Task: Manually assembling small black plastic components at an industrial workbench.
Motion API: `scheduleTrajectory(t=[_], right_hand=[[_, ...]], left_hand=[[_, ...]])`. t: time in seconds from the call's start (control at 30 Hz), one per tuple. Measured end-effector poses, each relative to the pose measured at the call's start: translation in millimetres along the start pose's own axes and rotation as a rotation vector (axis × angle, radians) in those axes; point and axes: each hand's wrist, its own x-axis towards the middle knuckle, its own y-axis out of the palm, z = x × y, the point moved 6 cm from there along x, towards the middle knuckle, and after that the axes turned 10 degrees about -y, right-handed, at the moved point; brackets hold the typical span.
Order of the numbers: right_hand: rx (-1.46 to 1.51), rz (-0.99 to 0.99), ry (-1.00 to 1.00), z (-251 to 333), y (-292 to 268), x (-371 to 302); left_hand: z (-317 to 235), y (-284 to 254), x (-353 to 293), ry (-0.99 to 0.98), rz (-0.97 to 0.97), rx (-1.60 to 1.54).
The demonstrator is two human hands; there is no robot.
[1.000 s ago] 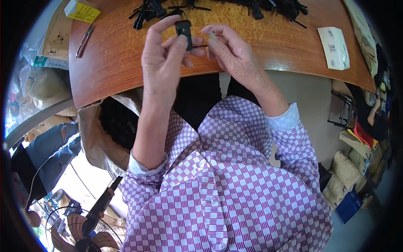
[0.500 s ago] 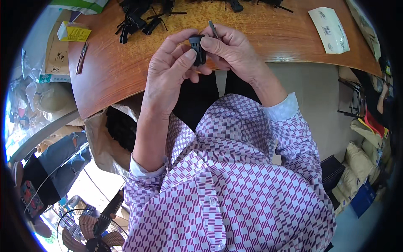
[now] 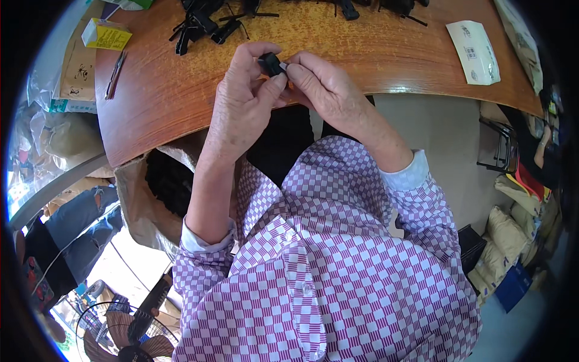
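Observation:
Above the near edge of the wooden table point(image 3: 163, 108), my left hand point(image 3: 241, 102) is closed on a small black plastic part point(image 3: 269, 62), between thumb and fingers. The part is tilted, with a blocky end toward the far left. My right hand point(image 3: 332, 90) pinches a thin grey piece point(image 3: 283, 66), mostly hidden by the fingers. Its visible tip meets the right side of the black part; whether it goes inside, I cannot tell. Some fingers of both hands are hidden behind the thumbs and the part.
Several black plastic parts point(image 3: 199, 24) lie along the table's far side. A yellow-and-white box point(image 3: 107, 35) and a slim pen-like tool point(image 3: 114, 75) are at left, a white packet point(image 3: 473, 53) at right. Below left stand an open sack point(image 3: 136, 208) with black contents and a fan point(image 3: 123, 335).
The black part has tipped over from upright and moved slightly left. The grey piece, which stuck up above my right hand, now points at the part's side. My right hand has moved slightly lower.

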Motion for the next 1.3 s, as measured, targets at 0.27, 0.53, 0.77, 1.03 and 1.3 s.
scheduleTrajectory(t=[0.27,0.53,0.77,1.03,1.3], right_hand=[[-0.177,0.08,0.005,1.6,17.9,10.6],[-0.191,0.11,0.099,-7.4,41.9,18.7],[-0.765,0.248,-0.35,24.7,20.1,60.2],[-1.115,0.437,-0.535,3.0,12.4,82.8],[-0.248,0.135,-0.203,10.0,-5.9,55.8]], left_hand=[[3.4,-19.0,-5.6,0.078,-0.116,0.109],[-8.9,-34.1,-21.6,0.231,-0.399,0.428],[18.6,-59.1,-24.2,0.048,-0.346,-0.329],[29.0,-47.4,-23.5,-0.073,-0.17,-0.554],[-3.5,-38.6,4.1,0.18,-0.454,0.256]])
